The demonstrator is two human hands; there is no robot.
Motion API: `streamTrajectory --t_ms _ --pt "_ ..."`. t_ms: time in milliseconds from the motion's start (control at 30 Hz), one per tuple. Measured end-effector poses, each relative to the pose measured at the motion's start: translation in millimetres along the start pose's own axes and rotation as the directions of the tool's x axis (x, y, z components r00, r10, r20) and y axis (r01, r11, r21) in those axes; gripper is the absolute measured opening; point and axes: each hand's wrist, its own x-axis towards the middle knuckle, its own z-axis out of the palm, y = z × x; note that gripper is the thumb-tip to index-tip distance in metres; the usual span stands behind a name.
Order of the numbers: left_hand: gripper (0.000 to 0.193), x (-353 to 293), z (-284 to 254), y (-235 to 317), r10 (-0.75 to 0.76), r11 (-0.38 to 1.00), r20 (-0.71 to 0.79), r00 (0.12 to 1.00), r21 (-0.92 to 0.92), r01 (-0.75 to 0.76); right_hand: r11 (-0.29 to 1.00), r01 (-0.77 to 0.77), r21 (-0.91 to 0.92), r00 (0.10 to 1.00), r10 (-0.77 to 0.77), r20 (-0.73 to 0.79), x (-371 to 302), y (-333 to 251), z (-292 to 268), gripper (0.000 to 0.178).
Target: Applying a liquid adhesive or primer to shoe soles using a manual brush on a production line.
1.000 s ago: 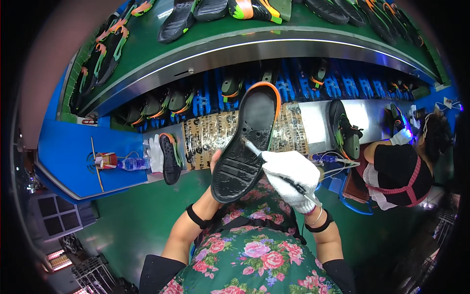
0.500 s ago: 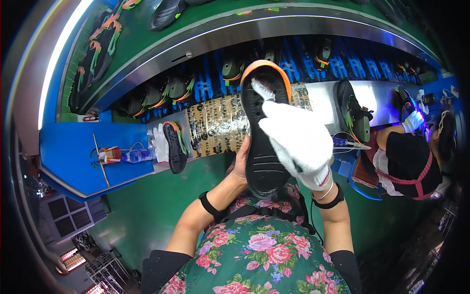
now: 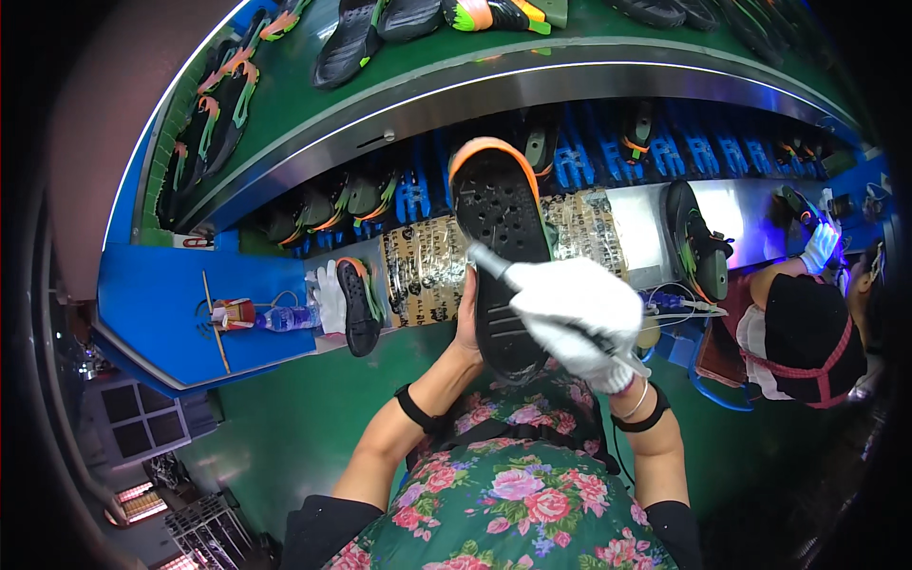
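Note:
A black shoe sole (image 3: 502,204) with an orange rim at its far end stands lengthwise in front of my body. Its surface has small holes in the far half and ridges toward the near end. My left hand (image 3: 466,323), bare, grips it along the left edge, and most of its fingers are hidden behind. In a white glove, my right hand (image 3: 581,318) is closed around a brush (image 3: 492,260), whose pale tip is at the left edge of the sole's middle. The glove covers most of the handle.
Left lie another sole (image 3: 359,309), a white glove (image 3: 330,296) and a plastic bottle (image 3: 290,318). Beyond the sole runs a bench strip covered with brown tape (image 3: 418,271), below a shelf edge. Shoe parts (image 3: 693,242) lie right, near a co-worker (image 3: 807,323).
My right hand has brought the brush from the sole's far end down to the left edge of its middle. The whole view has shifted slightly.

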Motion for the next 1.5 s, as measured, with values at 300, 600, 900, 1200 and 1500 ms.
streamTrajectory --t_ms 300,600,900,1200,1500 --pt "0.103 41 30 -1 0.194 0.942 0.016 0.981 0.276 -0.191 0.996 -0.065 -0.069 0.998 0.065 0.008 -21 10 18 0.022" --pt "0.105 63 18 8 0.031 0.997 0.25 0.968 0.06 -0.047 0.998 -0.023 0.063 0.999 0.021 0.037 -24 6 24 0.029" --pt "0.096 67 25 21 0.13 0.991 0.199 0.971 -0.039 -0.124 0.957 -0.124 0.261 0.99 0.099 0.105 -33 11 22 0.032" --pt "0.101 75 34 27 0.26 0.962 0.189 0.947 -0.131 -0.238 0.991 0.104 0.086 0.981 -0.116 0.154 -36 21 17 0.027" --pt "0.107 61 26 40 0.111 0.994 0.173 0.979 0.003 -0.113 0.994 0.064 0.083 0.973 -0.081 0.216 -47 20 21 0.032"
